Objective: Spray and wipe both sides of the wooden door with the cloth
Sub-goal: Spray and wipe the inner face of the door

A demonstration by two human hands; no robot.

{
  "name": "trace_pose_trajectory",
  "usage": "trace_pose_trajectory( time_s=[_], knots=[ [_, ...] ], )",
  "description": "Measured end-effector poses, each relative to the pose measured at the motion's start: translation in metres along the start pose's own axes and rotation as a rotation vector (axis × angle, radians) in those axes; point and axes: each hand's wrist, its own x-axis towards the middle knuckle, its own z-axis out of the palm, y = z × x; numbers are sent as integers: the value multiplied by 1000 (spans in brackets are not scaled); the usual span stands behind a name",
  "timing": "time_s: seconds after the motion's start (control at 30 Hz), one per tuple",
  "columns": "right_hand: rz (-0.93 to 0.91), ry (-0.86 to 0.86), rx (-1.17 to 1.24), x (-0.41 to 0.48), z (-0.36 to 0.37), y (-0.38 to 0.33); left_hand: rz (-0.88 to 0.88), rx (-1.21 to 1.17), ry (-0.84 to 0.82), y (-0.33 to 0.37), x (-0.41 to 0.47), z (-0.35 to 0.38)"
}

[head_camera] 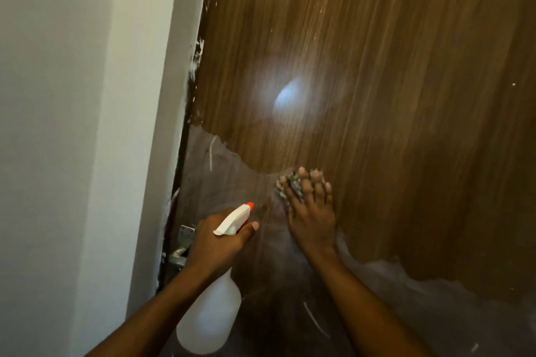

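Left grip point(220, 240) curled round the neck of a white spray bottle point(208, 316), lower left of centre, nozzle aimed at the wooden door point(391, 72). Right grip point(311, 211), fingers straight, presses the cloth point(291, 187) flat against the panel at lower centre. This face looks part-wiped; the door's other side, unseen, probably remains.

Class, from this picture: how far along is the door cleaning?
Done, perhaps: the door looks glossy higher up. In hand: the left hand grips the spray bottle aimed at the door; the right hand presses the cloth flat on it. Left: the dull lower patch, and the unseen other side.
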Motion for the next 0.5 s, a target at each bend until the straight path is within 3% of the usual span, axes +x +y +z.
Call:
trace_pose_trajectory(
  time_s=[0.17, 0.3, 0.37, 0.5],
  knots=[
    [-196, 7, -13, -54, 10, 21, -100, -47, 7, -24, 15, -27],
    [227, 99, 18, -15, 0, 10, -88, -80, 20, -34, 27, -42],
    [291, 156, 39, 30, -1, -24, -119, -91, 18, -40, 36, -51],
    [27, 85, 15, 72, 21, -81, -174, -62, 53, -54, 50, -62]
  ],
)
